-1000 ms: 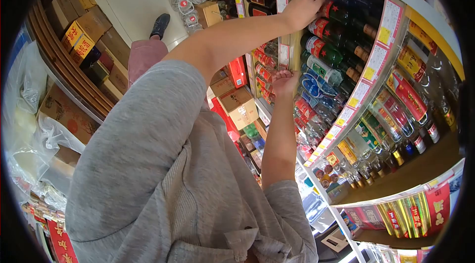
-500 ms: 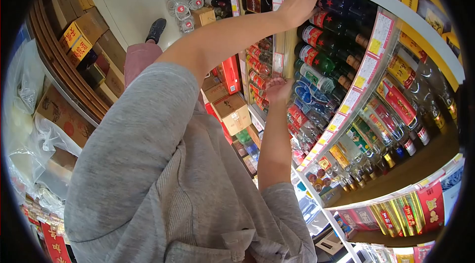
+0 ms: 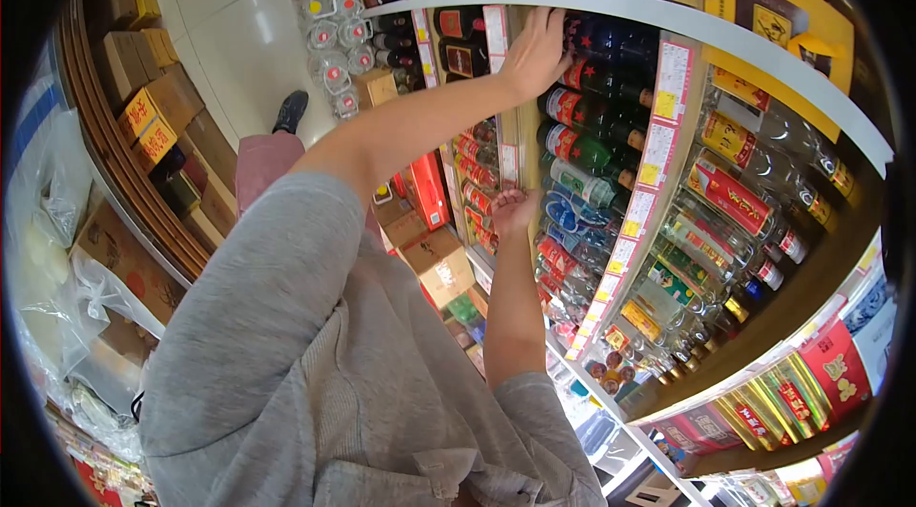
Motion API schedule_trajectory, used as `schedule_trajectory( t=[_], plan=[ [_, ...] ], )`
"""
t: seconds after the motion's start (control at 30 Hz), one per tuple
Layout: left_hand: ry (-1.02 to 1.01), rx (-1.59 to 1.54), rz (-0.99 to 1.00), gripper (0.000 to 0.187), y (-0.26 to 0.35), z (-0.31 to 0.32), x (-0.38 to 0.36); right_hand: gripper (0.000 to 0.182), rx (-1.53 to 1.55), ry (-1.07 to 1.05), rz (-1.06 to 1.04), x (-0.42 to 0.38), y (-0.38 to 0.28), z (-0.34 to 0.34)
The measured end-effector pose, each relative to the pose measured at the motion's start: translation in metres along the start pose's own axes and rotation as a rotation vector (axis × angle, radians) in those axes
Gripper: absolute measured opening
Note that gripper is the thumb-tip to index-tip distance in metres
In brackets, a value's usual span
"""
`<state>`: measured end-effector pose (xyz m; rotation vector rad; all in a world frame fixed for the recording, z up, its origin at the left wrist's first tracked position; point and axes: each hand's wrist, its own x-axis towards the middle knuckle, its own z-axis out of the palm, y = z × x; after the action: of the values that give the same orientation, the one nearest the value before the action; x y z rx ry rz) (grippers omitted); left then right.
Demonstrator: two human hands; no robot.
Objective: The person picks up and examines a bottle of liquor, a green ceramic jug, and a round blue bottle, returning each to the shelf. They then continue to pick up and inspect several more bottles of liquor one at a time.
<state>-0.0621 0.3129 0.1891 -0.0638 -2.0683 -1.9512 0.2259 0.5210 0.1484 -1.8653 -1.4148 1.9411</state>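
Observation:
My left hand (image 3: 535, 54) reaches up to the bottle shelf, just under the pale curved shelf edge (image 3: 572, 0). Its fingers are stretched out, and the fingertips are at the near ends of dark blue bottles (image 3: 614, 37), seemingly touching one; exact contact cannot be told. Beside it lie dark bottles with red labels (image 3: 601, 81) and a green bottle (image 3: 587, 148). Lower down, my right hand (image 3: 513, 208) is at the shelf's upright divider (image 3: 520, 140), its fingers curled loosely with nothing seen in them. Clear bottles with blue labels (image 3: 571, 218) are near it.
A strip of price tags (image 3: 653, 164) runs along the shelf; beyond it stand clear liquor bottles (image 3: 730, 192). Cardboard boxes (image 3: 437, 261) sit below. Stacked cartons (image 3: 157, 121) are at the left, and jugs (image 3: 324, 35) stand on the tiled floor (image 3: 215, 1).
The view has shifted, so the shelf and both hands appear further left and lower, with more bottles showing above the shelf edge. My left fingers sit less far over the dark bottles.

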Motion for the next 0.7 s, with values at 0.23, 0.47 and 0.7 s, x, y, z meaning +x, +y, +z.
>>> schedule_trajectory(
  t=[0.23, 0.47, 0.7],
  plan=[
    [-0.079, 0.003, -0.147, 0.086, 0.001, 0.015, 0.005, 0.055, 0.009, -0.017, 0.008, 0.005, 0.002, -0.001],
    [-0.121, 0.027, -0.117, 0.091, 0.003, 0.008, 0.006, 0.056, 0.029, -0.116, -0.057, -0.001, 0.008, 0.002],
    [-0.371, 0.049, 0.034, 0.087, 0.036, -0.055, -0.088, 0.063, 0.048, -0.229, -0.141, 0.031, 0.021, -0.011]
  ],
)
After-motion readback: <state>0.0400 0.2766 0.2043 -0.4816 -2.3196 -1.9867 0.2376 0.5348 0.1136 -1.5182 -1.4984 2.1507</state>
